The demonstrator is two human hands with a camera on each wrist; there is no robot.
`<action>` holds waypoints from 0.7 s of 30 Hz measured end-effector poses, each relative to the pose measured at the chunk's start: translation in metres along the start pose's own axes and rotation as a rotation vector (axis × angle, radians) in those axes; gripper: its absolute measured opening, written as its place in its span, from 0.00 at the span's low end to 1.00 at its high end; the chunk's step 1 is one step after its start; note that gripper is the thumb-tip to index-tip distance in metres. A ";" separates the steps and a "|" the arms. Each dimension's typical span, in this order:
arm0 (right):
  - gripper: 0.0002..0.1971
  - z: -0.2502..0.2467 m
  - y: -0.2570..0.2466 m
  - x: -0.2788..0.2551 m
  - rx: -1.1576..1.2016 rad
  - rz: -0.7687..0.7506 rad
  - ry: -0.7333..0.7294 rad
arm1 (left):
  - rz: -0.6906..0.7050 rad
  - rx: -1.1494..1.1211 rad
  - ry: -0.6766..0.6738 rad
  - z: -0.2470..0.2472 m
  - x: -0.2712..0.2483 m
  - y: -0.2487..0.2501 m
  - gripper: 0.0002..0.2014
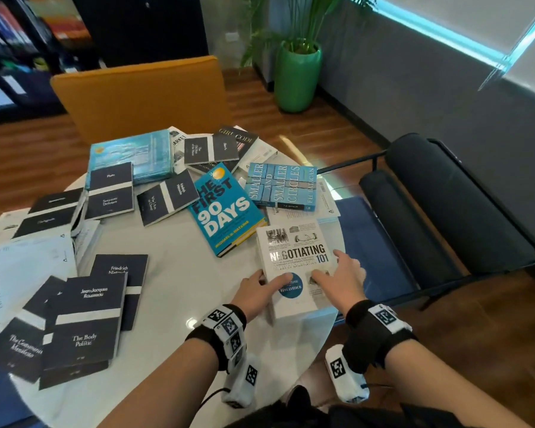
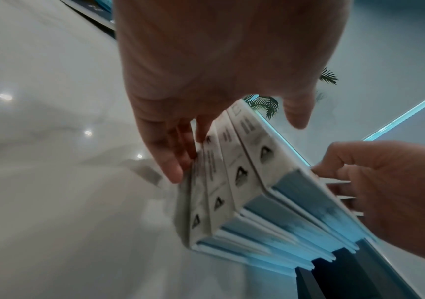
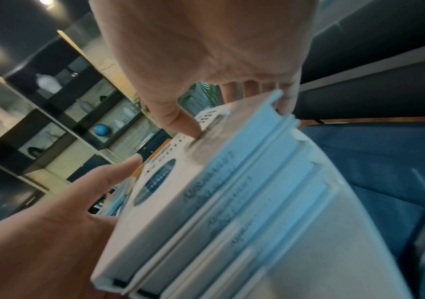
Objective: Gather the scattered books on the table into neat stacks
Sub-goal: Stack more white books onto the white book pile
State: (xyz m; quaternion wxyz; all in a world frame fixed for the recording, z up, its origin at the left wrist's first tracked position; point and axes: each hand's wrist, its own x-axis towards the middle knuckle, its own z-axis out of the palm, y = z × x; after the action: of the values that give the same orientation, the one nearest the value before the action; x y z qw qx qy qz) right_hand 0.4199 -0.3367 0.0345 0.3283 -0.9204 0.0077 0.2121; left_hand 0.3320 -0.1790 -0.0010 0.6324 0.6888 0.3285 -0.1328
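While most books lie scattered, the head view shows our left hand (image 1: 260,291) and right hand (image 1: 340,281) clasping a white stack topped by Negotiating 101 (image 1: 294,261) at the round table (image 1: 173,304)'s right edge. Left wrist: fingers (image 2: 172,161) curl against the spines (image 2: 216,182), which sit stepped, not flush. Right wrist: thumb (image 3: 180,119) presses the top cover (image 3: 170,182), fingers wrapping the far edge. Risk: uneven squeeze could fan the books or tip them off the edge.
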 end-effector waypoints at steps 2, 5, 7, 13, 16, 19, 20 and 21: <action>0.34 -0.002 -0.015 -0.002 -0.104 -0.044 0.054 | -0.001 -0.030 0.021 -0.013 -0.001 0.004 0.18; 0.32 0.002 -0.045 0.004 -0.154 -0.156 0.085 | -0.036 -0.091 0.225 -0.045 0.014 0.004 0.21; 0.28 0.009 -0.070 0.012 -0.163 -0.219 0.068 | -0.021 -0.093 0.382 -0.069 0.030 0.000 0.22; 0.22 0.046 -0.140 0.051 -0.395 -0.338 -0.030 | -0.149 -0.011 0.405 -0.112 0.073 -0.009 0.30; 0.21 0.061 -0.163 0.070 -0.562 -0.243 -0.147 | -0.082 0.044 0.361 -0.118 0.076 -0.002 0.20; 0.19 0.071 -0.178 0.082 -0.670 -0.139 -0.236 | -0.039 0.040 0.326 -0.121 0.079 -0.001 0.18; 0.18 0.076 -0.181 0.086 -0.718 -0.131 -0.284 | -0.034 0.026 0.316 -0.122 0.081 -0.003 0.18; 0.16 0.081 -0.185 0.088 -0.764 -0.129 -0.326 | -0.038 0.019 0.302 -0.122 0.082 -0.003 0.18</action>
State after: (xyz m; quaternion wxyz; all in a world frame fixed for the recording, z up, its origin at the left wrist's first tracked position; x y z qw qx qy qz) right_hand 0.4973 -0.1317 0.0547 -0.0270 -0.9290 -0.1811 0.3217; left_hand 0.3628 -0.0385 -0.0321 0.5665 0.7007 0.4316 -0.0425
